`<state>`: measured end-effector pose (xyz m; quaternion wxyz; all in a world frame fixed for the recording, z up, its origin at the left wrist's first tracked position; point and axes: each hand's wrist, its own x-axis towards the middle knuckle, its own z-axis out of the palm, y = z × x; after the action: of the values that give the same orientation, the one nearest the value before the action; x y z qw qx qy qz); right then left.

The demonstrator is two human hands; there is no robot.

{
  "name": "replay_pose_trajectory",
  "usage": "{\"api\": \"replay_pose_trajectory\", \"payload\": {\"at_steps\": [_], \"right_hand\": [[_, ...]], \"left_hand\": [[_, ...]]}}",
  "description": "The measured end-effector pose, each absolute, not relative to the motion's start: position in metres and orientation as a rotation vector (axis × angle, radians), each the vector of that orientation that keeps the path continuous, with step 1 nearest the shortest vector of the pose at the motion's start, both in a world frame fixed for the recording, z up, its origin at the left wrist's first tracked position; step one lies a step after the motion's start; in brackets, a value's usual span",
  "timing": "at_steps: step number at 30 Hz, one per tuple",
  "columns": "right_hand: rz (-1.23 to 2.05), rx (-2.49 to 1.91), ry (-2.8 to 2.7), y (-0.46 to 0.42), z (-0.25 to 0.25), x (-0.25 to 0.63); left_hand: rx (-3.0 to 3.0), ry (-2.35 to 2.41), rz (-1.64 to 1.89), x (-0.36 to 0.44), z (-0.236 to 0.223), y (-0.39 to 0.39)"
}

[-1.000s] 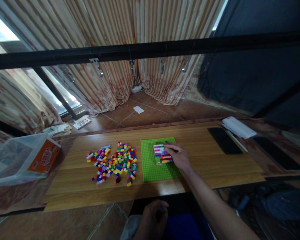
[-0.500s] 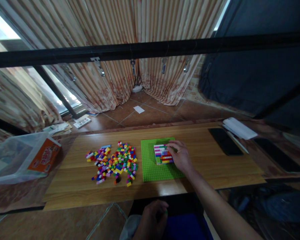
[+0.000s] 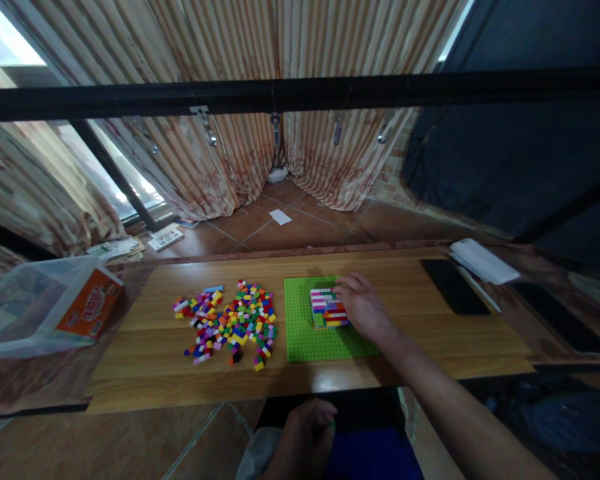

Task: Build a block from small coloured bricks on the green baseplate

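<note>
Many small plastic bricks of mixed colours (image 3: 250, 313) lie loose in a spread pile on the light brown wooden table (image 3: 150, 373), to the left of the square green studded baseplate (image 3: 299, 327). On this baseplate, a little past its middle and away from its edges, sits the low rectangular block of coloured plastic rows (image 3: 326, 310), with the white, pink, red and yellow stripes facing up.

Your right hand (image 3: 365, 307) is over the right side of this block. Its fingers are bent and close together, and the tips are at the far right corner. Whether a brick is between them, I cannot tell, because the hand covers this place.

Your left hand (image 3: 303, 430) is low near your lap, half curled. A tiny green piece (image 3: 333, 425) shows beside its fingers; I cannot tell if it is gripped.

For good work at this corner, I would advise you to keep the fingertips level with the row and to press straight down, not sideways, so that the studs meet evenly. Your palm hides the right end, so please lift it a little for checking the alignment.
</note>
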<state>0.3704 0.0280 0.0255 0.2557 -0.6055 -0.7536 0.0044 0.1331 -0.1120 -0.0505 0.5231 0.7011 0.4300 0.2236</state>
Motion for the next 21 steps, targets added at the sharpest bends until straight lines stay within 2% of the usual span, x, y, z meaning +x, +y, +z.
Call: {"api": "replay_pose_trajectory", "payload": {"at_steps": [12,21], "right_hand": [[-0.096,-1.554,-2.367,0.032,0.045,0.371],[0.380,-1.679,-1.656,0.032,0.024,0.381]], "left_hand": [[1.657,1.029,0.603,0.136,-0.054,-0.113],[1.655,1.039,0.581,0.136,-0.053,-0.114]]}}
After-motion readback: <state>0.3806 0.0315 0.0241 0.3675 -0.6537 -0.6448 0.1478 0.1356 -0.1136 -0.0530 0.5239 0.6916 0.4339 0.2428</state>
